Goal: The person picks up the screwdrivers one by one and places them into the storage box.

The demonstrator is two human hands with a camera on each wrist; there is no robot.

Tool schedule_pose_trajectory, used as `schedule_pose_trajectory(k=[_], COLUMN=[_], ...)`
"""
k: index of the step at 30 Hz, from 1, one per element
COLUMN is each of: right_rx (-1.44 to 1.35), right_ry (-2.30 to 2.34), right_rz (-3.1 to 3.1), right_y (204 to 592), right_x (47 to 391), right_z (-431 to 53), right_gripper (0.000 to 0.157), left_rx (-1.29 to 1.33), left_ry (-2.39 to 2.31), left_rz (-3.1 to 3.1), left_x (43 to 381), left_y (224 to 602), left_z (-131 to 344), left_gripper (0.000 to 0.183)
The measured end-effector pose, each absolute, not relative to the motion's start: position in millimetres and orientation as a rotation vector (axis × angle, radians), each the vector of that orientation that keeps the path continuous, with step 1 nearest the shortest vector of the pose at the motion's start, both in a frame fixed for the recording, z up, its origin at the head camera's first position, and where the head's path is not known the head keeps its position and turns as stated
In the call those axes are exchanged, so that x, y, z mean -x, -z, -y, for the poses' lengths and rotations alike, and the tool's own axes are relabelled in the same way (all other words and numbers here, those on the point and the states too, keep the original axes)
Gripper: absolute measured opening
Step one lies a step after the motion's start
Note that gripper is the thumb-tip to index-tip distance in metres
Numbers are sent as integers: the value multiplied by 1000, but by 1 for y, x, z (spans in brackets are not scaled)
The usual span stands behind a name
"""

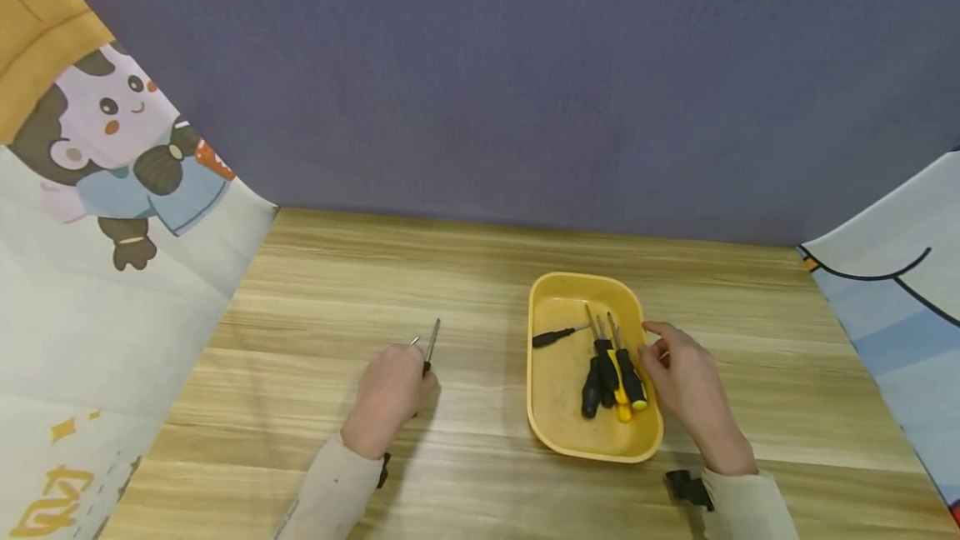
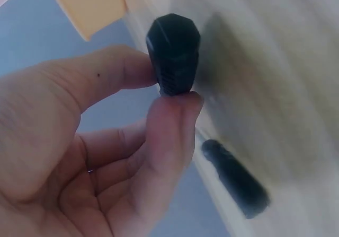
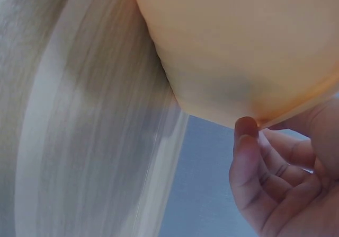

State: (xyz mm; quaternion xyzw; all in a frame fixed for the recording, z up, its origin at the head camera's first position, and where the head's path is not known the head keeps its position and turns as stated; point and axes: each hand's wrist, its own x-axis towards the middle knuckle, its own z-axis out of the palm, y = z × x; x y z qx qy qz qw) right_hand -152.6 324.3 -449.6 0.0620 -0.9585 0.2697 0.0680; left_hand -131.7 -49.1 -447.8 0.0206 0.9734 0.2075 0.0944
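Note:
My left hand (image 1: 388, 394) pinches a screwdriver (image 2: 174, 54) by its black handle between thumb and fingers, left of a yellow tray (image 1: 557, 411). Its metal shaft points away from me. A second black-handled screwdriver (image 2: 235, 178) lies on the table beside that hand; in the head view the hand hides most of it. At the tray's right side, my right hand (image 1: 688, 382) pinches the rim between thumb and fingertips. Inside the tray, a small black screwdriver (image 1: 553, 337) lies at the left, and several black and yellow screwdrivers (image 1: 618, 373) lie bunched at the right.
The wood-grain table (image 1: 465, 473) ends at a grey-blue panel (image 1: 480, 107) along the back. Printed cartoon sheets stand at the left (image 1: 150, 307) and right (image 1: 885, 298) sides.

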Motion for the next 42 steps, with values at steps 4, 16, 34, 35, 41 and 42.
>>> schedule_pose_trajectory(k=[4,16,34,35,41,42], right_rx=[-188,-211,-230,-229,-238,-243], right_ry=[-818,-804,-809,-812,-823,-824], right_rz=[2887,2862,2846,2850,2859,2855], right_y=[449,450,452,452,452,452], right_x=[152,152,153,153,154,154], right_z=[-324,-325,-327,-327,-328,-329], right_gripper=[35,33,32,32,32,32], left_rx=[-97,-395,-723,-730,-778,-780], left_ry=[-681,-729,-602,-574,-364,-340], left_rz=[-2874,-2825,-2686,-2686,-2686,-2684], left_x=[134,155,200,202,209,210], left_y=[440,399,384,386,392,393], left_z=[44,-4,-131,-137,-169,-173], left_gripper=[32,34,47,47,30,29])
